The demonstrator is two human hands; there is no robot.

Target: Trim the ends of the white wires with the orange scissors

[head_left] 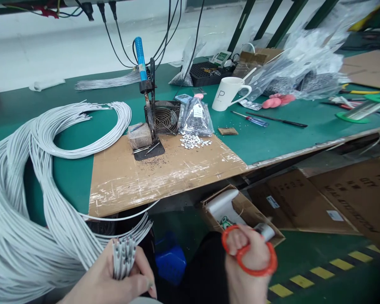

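Observation:
My left hand (114, 280) grips a bunch of white cable ends (123, 253) low at the front, their cut tips pointing up. The cables run from a large coil of white cables (34, 181) that lies over the left of the green bench. My right hand (247, 266) holds red-handled scissors (251, 249), fingers through the loops, blades pointing up and right over an open cardboard box (240, 209). The two hands are apart, below the bench edge.
A scratched brown board (164, 169) carries a soldering iron stand with a blue-handled iron (141, 59), a small fan (164, 118) and a pile of small metal terminals (194, 141). A white mug (228, 93), screwdrivers, plastic bags and cardboard boxes (351, 198) lie to the right.

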